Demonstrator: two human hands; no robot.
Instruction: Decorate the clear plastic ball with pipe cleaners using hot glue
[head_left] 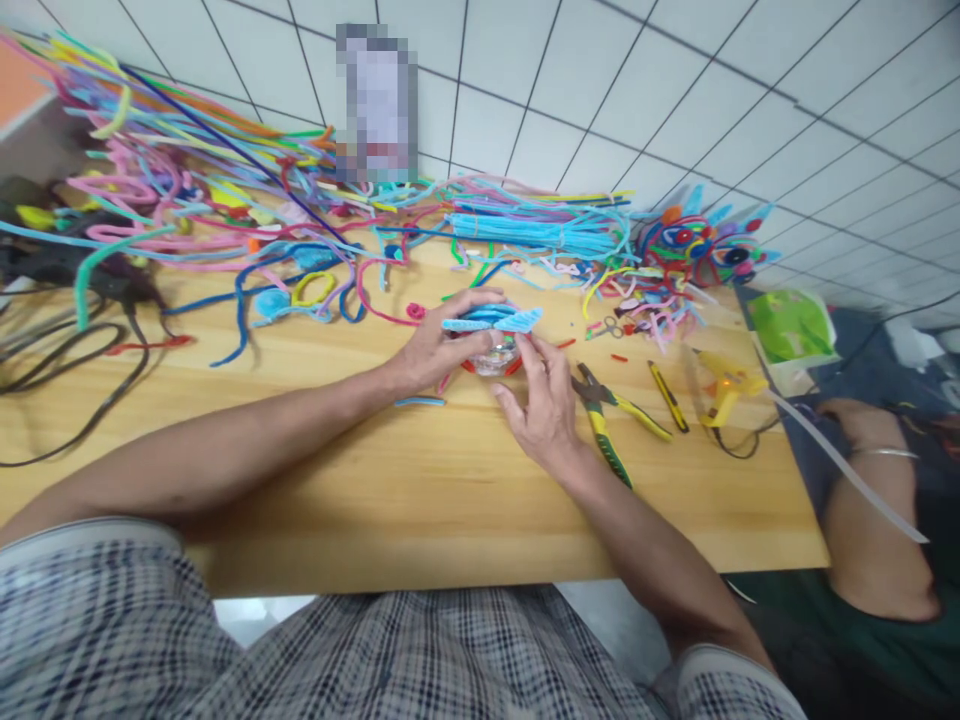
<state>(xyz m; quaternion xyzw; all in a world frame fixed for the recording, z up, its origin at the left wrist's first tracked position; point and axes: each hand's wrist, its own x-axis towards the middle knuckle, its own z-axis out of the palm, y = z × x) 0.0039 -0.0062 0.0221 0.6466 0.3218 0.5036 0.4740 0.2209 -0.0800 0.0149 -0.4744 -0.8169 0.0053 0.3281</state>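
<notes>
Between my hands is a small craft piece with a clear rounded body (493, 362) and blue pipe cleaners (491, 318) across its top; bits of red show at its sides. My left hand (442, 335) is closed around its left side, fingers over the top and thumb in front. At the right side, my right hand (544, 395) touches the piece with its fingertips, the thumb held apart below. A short blue pipe-cleaner piece (420, 401) lies on the table to the left of them. Pliers (604, 420) with yellow-green handles rest just right of my right hand.
Bundled light-blue pipe cleaners (540, 235) and many loose coloured ones line the wall. Right of the pliers lie a yellow cutter (667, 396) and a yellow glue gun (727, 385). Black cables (97, 400) loop at left. Another person's arm (877, 500) is beyond the right edge.
</notes>
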